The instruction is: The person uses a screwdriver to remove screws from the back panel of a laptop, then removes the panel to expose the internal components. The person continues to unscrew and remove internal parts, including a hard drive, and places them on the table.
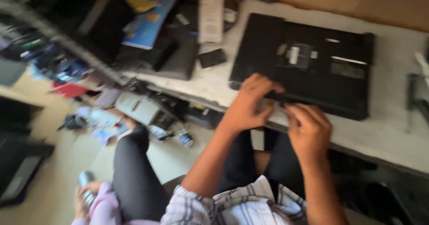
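I see a pale label [294, 55] near the middle of the upturned black laptop [308, 59], and a thin white strip [348, 60] to its right. A tall white-and-grey package [210, 15] stands up-left of it on the desk. Further left lies a blue package [145, 26]. Everything is blurred.
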